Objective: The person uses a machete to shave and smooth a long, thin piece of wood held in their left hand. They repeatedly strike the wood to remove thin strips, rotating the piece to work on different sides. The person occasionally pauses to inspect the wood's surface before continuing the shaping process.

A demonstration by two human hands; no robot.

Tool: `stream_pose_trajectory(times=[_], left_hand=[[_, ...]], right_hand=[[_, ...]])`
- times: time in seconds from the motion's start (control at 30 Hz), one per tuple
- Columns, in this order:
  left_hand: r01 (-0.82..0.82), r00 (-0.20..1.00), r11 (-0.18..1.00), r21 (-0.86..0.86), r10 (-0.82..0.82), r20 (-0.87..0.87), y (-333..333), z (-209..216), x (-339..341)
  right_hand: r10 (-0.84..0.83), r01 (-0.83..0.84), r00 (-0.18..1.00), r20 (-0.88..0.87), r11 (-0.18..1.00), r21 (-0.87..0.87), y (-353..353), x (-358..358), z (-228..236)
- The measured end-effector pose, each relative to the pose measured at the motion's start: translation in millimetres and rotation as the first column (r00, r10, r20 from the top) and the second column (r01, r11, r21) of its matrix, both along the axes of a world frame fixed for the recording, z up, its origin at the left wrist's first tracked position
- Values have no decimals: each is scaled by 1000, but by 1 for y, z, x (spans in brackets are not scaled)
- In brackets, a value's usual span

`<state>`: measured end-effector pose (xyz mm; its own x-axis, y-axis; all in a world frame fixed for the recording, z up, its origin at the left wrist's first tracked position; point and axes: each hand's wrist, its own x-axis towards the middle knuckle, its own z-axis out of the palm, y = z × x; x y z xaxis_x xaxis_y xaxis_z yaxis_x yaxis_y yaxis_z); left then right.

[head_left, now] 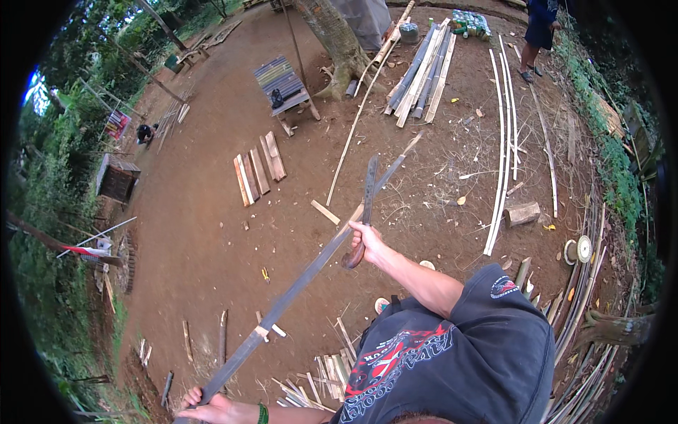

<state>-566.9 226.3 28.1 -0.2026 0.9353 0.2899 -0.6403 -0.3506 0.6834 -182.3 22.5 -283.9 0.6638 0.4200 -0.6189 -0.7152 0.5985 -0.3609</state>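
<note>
A long dark bamboo strip (296,286) runs diagonally from the lower left up toward the middle of the yard. My left hand (208,406) grips its near end at the bottom edge. My right hand (365,239) holds the curved wooden handle of a long machete (369,189), whose blade points up and away and lies against the strip near its middle. My black printed T-shirt (452,353) fills the lower right.
Bare dirt ground. Short planks (258,169), a slatted bench (284,85) by a tree trunk (332,35), stacked poles (424,67), long pale bamboo strips (503,141), a wood block (522,213), split bamboo offcuts (318,381), bundled strips (586,283) at right. Another person stands far off (540,28).
</note>
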Motion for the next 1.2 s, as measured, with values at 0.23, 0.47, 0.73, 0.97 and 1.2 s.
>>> stream_pose_trajectory(times=[0.23, 0.47, 0.73, 0.97, 1.2], left_hand=[[-349, 919, 784, -514, 180, -350, 42, -241, -94], [-119, 584, 850, -514, -358, -728, 19, -414, -183], [-117, -255, 993, 24, -7, -967, -4, -324, 41], [808, -291, 239, -539, -633, -717, -84, -183, 259], [796, -196, 398, -456, -543, -816, -125, -153, 265]], right_hand=[[-106, 167, 957, 271, 963, -211, -26, 3, 36], [-73, 225, 853, 517, 945, -239, -37, -5, 91], [-81, 275, 793, 603, 932, -235, -28, -18, 127], [121, 278, 686, 718, 868, -412, -25, -37, 129], [630, 556, 269, 728, 516, -652, -89, -12, 136]])
